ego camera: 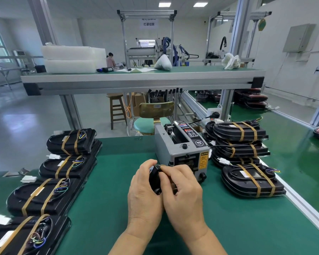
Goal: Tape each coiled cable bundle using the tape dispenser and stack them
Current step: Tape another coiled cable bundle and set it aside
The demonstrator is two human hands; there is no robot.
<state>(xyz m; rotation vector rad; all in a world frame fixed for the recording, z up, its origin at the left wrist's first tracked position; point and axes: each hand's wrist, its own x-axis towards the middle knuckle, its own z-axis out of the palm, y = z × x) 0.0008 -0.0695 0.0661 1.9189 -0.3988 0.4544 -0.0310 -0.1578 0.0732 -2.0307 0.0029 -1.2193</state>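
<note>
- Far left: a row of taped bundles (44, 196) runs along the left edge of the green worktop (109, 208). Each is flat and black, crossed by two tan tape bands, with coloured wires and a white connector at one end. The farthest one lies on top of another. They look like finished work, set within easy reach of the left arm.
- Left of centre: the left hand (144, 196) has its fingers curled round the left side of a small black cable bundle (155, 178). This grip probably keeps the coil from springing loose while tape goes on.
- Centre: the cable bundle sits between both hands, low over the worktop and just in front of the dispenser's outlet. The hands hide most of it.
- Right of centre: the right hand (182, 196) pinches the bundle's top edge between thumb and forefinger. A sliver of tan shows there, likely a tape strip being pressed down, though it is too small to be sure.
- Just behind the hands: the grey tape dispenser (182, 150) faces the person, with a yellow caution label beside its outlet. It stands close so that a cut strip is only a short reach away.
- Right: a stack of taped bundles (241, 144) rises several high. One single taped bundle (250, 181) lies in front of it, near the worktop's right edge, perhaps starting a new stack.
</note>
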